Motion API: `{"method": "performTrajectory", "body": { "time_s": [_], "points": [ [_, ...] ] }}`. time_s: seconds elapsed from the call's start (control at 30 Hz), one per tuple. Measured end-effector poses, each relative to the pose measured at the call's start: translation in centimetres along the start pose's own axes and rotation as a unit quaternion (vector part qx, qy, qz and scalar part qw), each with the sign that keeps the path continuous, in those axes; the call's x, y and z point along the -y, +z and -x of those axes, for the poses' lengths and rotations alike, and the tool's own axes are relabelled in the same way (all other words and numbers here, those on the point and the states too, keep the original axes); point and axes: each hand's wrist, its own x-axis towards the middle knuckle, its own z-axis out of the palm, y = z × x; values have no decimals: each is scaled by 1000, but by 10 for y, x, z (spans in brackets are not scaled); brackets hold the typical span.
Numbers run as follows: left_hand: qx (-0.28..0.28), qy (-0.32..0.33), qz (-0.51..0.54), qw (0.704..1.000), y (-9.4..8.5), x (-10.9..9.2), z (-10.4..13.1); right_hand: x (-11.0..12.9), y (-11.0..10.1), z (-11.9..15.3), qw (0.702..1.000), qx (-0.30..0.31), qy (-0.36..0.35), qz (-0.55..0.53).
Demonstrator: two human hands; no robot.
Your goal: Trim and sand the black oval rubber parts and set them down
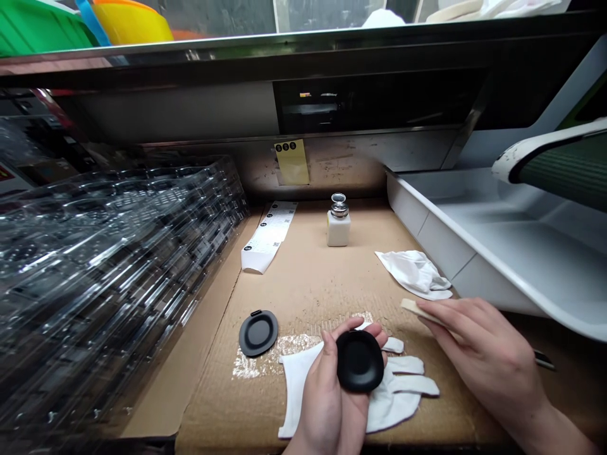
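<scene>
A rounded black plastic part (pixel 360 361), shaped like a shallow lid, rests in my left hand (pixel 327 398), with the thumb and fingers curled around its edge. My right hand (pixel 488 360) pinches a thin cream-coloured strip (pixel 420 310) between thumb and fingers, apart from the black part. Under my left hand lies a white glove (pixel 403 395). To the left, a similar dark grey rounded piece (pixel 258 333) with a small tab lies flat on the cardboard (pixel 322 284). A dark pen-like object (pixel 544 360) shows partly behind my right wrist.
Stacked clear plastic trays (pixel 190 253) fill the left side. A white pump bottle (pixel 338 230) stands at the back, with a label sheet (pixel 270 234) to its left. A crumpled white cloth (pixel 417 273) lies beside the white bin (pixel 450 234) on the right. A metal shelf (pixel 284 57) spans overhead.
</scene>
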Motion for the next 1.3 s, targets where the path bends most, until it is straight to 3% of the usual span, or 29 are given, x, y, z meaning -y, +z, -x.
{"method": "performTrajectory", "body": {
  "time_s": [0.2,0.37,0.53,0.63,0.73,0.87,1.0,1.1,1.3],
  "points": [
    [43,14,-15,999,-2,3,4,1,-4,29,989,136,-36,38],
    [68,28,-33,997,4,4,11,-14,-15,32,991,113,16,75],
    [70,1,2,998,7,0,14,-55,1,41,980,95,80,154],
    [76,-22,27,996,4,-1,15,-63,5,45,979,106,83,151],
    [76,-41,59,994,1,-2,17,-52,-5,43,979,102,98,150],
    [70,-63,108,990,0,-2,21,-15,-27,34,981,38,143,127],
    [89,-78,137,983,5,-3,23,26,-31,25,997,46,56,30],
    [86,-74,154,981,8,-2,23,45,-22,20,997,53,-33,44],
    [36,-49,183,981,7,2,19,64,-9,19,992,79,-50,84]
  ]
}}
